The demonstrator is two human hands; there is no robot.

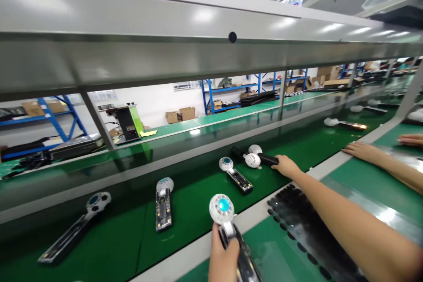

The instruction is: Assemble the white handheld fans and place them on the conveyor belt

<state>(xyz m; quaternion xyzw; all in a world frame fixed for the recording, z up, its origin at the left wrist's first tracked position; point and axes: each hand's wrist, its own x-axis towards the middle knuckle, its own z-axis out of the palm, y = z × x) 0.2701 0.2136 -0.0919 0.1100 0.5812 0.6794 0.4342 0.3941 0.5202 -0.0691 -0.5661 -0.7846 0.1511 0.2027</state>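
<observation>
two hands at the green conveyor belt, one device in each.

head view: left hand is clenched round the dark handle of a handheld fan, its white round head with a blue centre up over the belt's near rail. right hand is stretched out onto the belt, fingers gripping the end of a black-handled fan. three more fans lie apart along the belt to the left. a co-worker's hand rests flat on the rail further right.
</observation>
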